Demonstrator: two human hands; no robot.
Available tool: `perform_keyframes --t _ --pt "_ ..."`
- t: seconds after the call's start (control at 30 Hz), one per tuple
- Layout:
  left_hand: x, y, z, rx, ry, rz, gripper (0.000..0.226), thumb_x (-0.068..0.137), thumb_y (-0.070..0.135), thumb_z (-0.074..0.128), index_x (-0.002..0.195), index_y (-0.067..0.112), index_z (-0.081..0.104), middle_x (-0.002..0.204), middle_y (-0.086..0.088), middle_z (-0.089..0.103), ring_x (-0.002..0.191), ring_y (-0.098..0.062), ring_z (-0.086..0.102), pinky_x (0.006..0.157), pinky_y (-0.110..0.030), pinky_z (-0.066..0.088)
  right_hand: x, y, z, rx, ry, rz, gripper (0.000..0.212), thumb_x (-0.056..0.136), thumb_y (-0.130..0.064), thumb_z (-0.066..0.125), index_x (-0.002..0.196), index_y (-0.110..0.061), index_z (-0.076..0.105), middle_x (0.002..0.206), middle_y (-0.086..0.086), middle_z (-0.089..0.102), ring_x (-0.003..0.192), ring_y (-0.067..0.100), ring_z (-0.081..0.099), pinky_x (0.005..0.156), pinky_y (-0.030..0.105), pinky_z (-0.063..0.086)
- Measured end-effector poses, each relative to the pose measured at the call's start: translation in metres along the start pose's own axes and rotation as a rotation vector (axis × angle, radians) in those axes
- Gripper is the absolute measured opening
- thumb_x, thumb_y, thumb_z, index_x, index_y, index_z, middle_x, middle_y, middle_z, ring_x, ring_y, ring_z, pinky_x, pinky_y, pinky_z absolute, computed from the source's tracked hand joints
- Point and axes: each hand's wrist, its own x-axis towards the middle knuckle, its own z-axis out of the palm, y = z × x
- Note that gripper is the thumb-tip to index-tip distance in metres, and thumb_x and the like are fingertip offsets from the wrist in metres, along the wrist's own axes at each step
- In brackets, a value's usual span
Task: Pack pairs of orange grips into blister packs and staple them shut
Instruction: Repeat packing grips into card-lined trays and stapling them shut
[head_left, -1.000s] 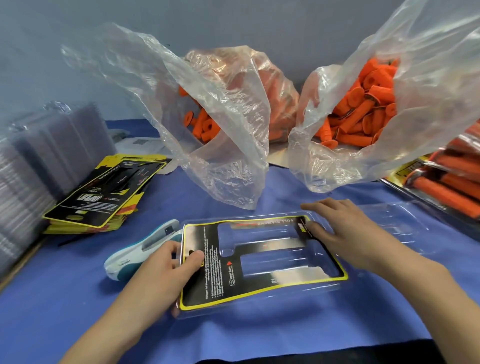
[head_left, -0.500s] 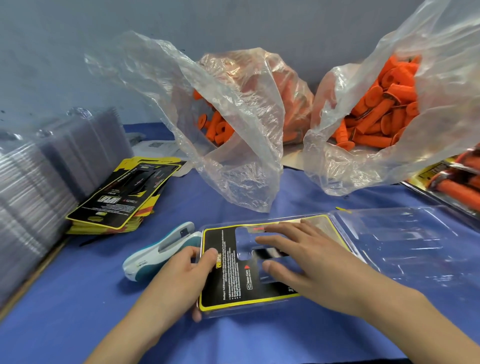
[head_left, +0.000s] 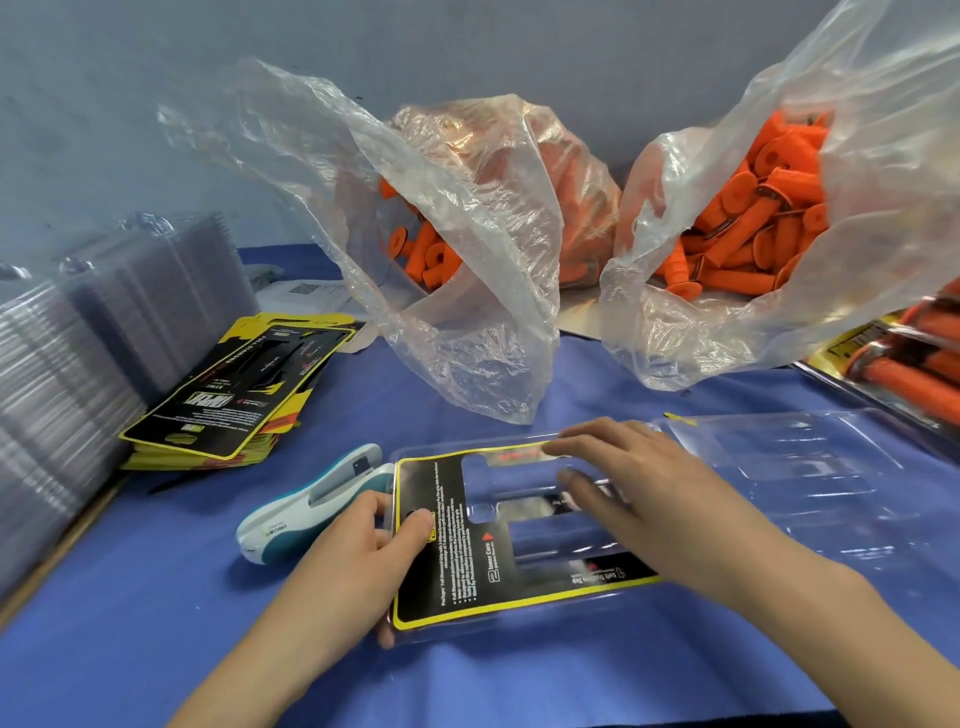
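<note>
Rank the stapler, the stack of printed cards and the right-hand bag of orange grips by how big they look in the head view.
1. right-hand bag of orange grips, cropped by the frame.
2. stack of printed cards.
3. stapler, smallest, though nearest the camera and partly behind the left hand.

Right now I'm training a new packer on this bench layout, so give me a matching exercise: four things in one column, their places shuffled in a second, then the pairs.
Things
1 stapler
2 card stack
3 loose grips
4 finished packs

Places
a in clear bags at the back
b at the right edge
c just left of the open pack
d left, beside the stacked blisters

Pairs: 1-c; 2-d; 3-a; 4-b
</note>
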Motion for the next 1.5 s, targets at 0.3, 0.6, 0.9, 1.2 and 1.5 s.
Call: perform_keyframes --t 0.3,0.6,0.9,1.2,1.5 --pt "0.000 -0.002 0.001 0.027 0.015 0.016 0.019 0.098 0.042 0.053 0.101 0.024 0.049 0.079 0.010 0.076 0.039 -0.016 0.055 0.034 -0.022 0.040 -0.006 0.024 -0.007 -0.250 0.026 0.152 0.032 0.103 -0.037 0.034 0.123 -0.035 0.060 0.108 -0.014 0.061 0.104 0.014 0.060 0.100 0.027 0.030" --pt "-0.003 0.005 0.001 -0.015 0.025 0.008 0.019 0.100 0.041 0.049 0.103 0.023 0.054 0.074 0.004 0.075 0.039 -0.015 0.056 0.033 -0.023 0.040 -0.009 0.024 -0.009 -0.271 0.011 0.141 0.032 0.103 -0.037 0.034 0.125 -0.037 0.058 0.108 -0.015 0.060 0.105 0.014 0.060 0.101 0.025 0.028" --pt "-0.005 0.004 -0.012 0.156 0.213 0.098 0.031 0.099 0.046 0.042 0.084 0.026 0.059 0.058 0.001 0.067 0.045 -0.020 0.062 0.046 -0.027 0.046 -0.011 0.011 -0.015 -0.152 0.095 0.145 0.028 0.099 -0.030 0.047 0.119 -0.029 0.067 0.105 -0.011 0.066 0.097 0.022 0.059 0.085 0.027 0.033" --pt "-0.004 0.008 0.008 0.621 0.392 0.557 0.032 0.095 0.040 0.038 0.112 0.024 0.061 0.110 0.010 0.060 0.105 -0.015 0.055 0.093 -0.033 0.040 -0.007 -0.009 0.004 -0.046 -0.016 0.082 0.041 0.100 -0.047 0.034 0.137 -0.039 0.050 0.140 -0.017 0.047 0.129 0.011 0.039 0.107 0.023 0.026" --pt "-0.007 0.006 0.013 0.774 0.330 0.621 0.043 0.096 0.041 0.034 0.119 0.019 0.063 0.123 0.007 0.063 0.118 -0.016 0.057 0.102 -0.033 0.032 -0.006 -0.007 0.011 -0.053 -0.076 0.091 0.051 0.096 -0.057 0.021 0.142 -0.044 0.040 0.142 -0.023 0.040 0.131 0.008 0.034 0.109 0.022 0.022"
